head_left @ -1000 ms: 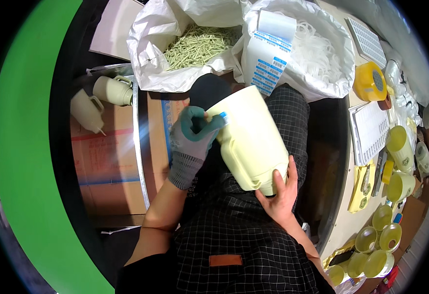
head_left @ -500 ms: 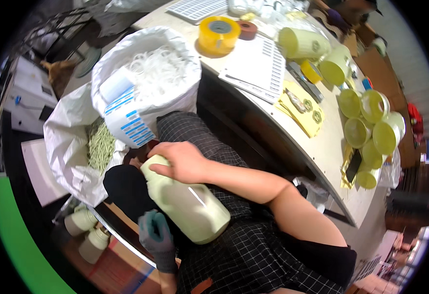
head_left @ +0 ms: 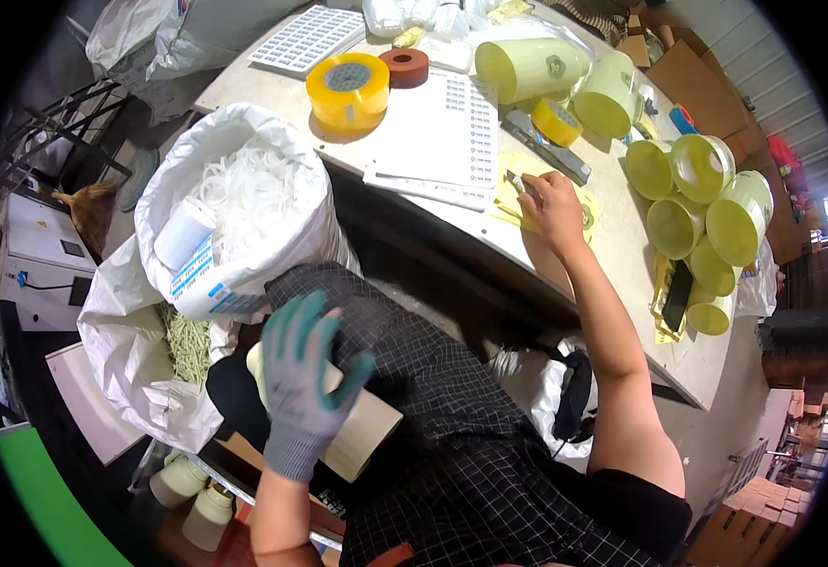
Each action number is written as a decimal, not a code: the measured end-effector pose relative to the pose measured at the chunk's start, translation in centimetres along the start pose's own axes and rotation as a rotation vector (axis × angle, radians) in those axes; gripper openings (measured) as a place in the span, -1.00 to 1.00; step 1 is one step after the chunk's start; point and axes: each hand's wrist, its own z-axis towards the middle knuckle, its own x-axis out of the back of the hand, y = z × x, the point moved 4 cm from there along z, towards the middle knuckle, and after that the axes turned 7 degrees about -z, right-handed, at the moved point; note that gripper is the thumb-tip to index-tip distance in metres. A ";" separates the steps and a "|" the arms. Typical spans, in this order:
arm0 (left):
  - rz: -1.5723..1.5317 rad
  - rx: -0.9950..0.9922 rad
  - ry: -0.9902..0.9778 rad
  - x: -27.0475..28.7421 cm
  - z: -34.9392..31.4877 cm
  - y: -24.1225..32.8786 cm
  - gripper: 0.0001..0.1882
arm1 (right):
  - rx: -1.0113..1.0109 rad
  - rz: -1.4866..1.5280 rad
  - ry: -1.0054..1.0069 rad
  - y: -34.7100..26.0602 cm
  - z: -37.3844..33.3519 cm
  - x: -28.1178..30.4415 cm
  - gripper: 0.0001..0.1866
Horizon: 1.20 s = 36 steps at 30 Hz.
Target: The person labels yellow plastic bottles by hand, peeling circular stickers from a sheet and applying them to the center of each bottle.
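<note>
My left hand, in a grey glove with teal fingertips, is raised over my lap with its fingers spread and holds nothing. Partly covered by it, a pale green bottle lies across my lap, its far end mostly hidden behind the glove. My bare right hand reaches onto the table, thumb and fingers pinched at a small greyish piece too small to name. Beneath that hand is a stack of yellow sheets with round emblems on them.
A white sack of clear plastic rings stands left of the table. Behind it, another sack holds green strands. On the table are label sheets, tape rolls and several pale green cups. More bottles stand lower left.
My right hand has left the bottle and moved to the yellow sheets. My gloved left hand has risen and spread over the bottle. The view has shifted slightly.
</note>
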 end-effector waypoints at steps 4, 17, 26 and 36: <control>-0.016 -0.282 -0.097 -7.2 11.3 2.2 -0.20 | 0.006 0.285 0.160 -1.3 3.5 0.8 -0.69; 0.060 -0.292 -0.129 -21.6 18.5 -0.9 -0.14 | 0.063 0.017 0.117 -3.2 13.0 -7.7 -0.72; 0.107 -0.228 -0.268 -20.1 19.1 -0.9 -0.10 | 0.115 0.443 0.123 -8.4 12.8 -3.3 -0.59; -0.094 0.117 0.062 0.1 -5.6 -0.5 -0.62 | 0.426 0.701 -0.218 -25.6 -4.5 1.8 -0.40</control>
